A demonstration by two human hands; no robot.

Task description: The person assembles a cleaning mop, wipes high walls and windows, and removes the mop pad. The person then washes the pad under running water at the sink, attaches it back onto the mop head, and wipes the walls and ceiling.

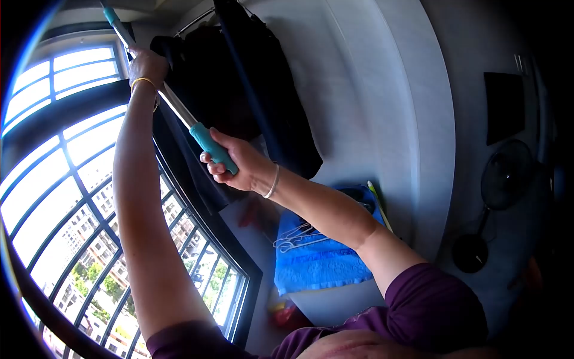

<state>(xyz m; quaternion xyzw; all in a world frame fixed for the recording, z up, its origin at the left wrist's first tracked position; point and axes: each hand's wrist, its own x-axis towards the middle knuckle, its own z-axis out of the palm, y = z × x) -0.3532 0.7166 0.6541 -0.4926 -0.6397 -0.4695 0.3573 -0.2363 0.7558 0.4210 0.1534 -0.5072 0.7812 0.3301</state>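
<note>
A metal pole (178, 107) with a teal grip runs slantwise towards the upper left, and its far end is cut off or too unclear to make out. High up beside the window, my left hand (148, 64) is closed around the shaft; a yellow bangle circles that wrist. Lower down, my right hand (238, 160) wraps the teal grip (210, 146) at the pole's near end, with a pale bangle on the wrist. Dark clothes (269, 90) hang just behind the pole and both hands.
A barred window (66, 173) fills the left side. Below my right forearm, a blue towel (323, 263) covers a surface with wire hangers (293, 237) on it. A standing fan (507, 173) is at the right, near the pale wall (359, 90).
</note>
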